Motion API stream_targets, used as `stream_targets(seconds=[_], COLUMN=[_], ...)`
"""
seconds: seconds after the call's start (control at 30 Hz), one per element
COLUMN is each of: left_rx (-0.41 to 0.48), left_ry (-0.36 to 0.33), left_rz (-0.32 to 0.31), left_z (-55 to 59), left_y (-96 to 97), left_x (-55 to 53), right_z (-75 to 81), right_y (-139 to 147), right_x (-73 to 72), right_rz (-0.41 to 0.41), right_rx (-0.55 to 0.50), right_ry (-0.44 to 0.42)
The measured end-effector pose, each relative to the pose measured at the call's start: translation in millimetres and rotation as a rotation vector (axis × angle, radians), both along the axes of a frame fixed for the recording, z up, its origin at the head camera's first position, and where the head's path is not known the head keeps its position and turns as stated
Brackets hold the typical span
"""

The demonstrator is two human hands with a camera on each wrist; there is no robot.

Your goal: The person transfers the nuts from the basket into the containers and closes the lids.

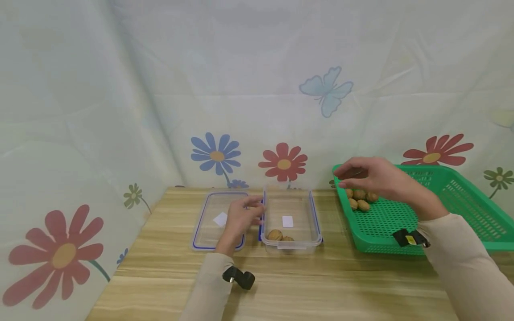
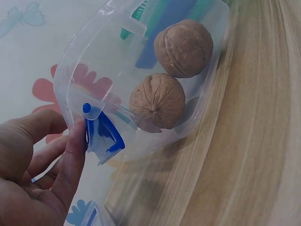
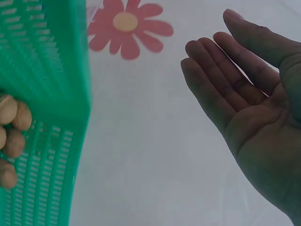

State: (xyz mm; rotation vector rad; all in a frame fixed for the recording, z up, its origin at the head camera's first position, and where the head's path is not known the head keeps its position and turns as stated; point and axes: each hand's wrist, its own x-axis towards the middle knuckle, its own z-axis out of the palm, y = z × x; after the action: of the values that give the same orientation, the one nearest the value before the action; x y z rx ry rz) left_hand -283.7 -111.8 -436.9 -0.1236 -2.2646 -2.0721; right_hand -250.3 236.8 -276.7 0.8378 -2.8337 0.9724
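Observation:
My left hand (image 1: pixel 241 216) is at the left rim of a clear plastic box (image 1: pixel 291 206), its fingers loosely bent. In the left wrist view the fingertips touch the box's edge beside a hanging blue-edged latch (image 2: pixel 104 136). Inside the box, two walnuts (image 2: pixel 157 102) lie side by side at its near end. Above the left edge of a green plastic basket (image 1: pixel 385 223) hovers my right hand (image 1: pixel 375 178), with nothing in it. The right wrist view shows its bare palm, fingers slightly bent and thumb apart. Several walnuts (image 1: pixel 359 195) sit in the basket's left end, below that hand.
A clear lid (image 1: pixel 204 225) with a blue seal lies flat on the wooden table (image 1: pixel 289 285), left of the box. Behind the table hangs a pale curtain (image 1: pixel 249 67) printed with flowers and a butterfly. The basket's raised sides stand at the right.

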Motion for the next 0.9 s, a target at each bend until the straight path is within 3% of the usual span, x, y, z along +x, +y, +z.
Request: stream_targets(seconds=[0.27, 0.6, 0.9], left_rx=[-0.014, -0.003, -0.005], left_ry=[-0.017, -0.027, -0.022], left_rz=[0.014, 0.015, 0.015], left_z=[0.0, -0.2, 1.1], left_y=[0.7, 0.6, 1.1], left_x=[-0.3, 1.2, -0.1], right_z=[-5.6, -30.9, -52.2], right_y=[42, 72, 90], right_x=[-26.4, -55.1, -67.6], right_rz=[-0.067, -0.096, -0.09], right_rx=[0.068, 0.098, 0.11], right_ry=[0.02, -0.066, -0.136])
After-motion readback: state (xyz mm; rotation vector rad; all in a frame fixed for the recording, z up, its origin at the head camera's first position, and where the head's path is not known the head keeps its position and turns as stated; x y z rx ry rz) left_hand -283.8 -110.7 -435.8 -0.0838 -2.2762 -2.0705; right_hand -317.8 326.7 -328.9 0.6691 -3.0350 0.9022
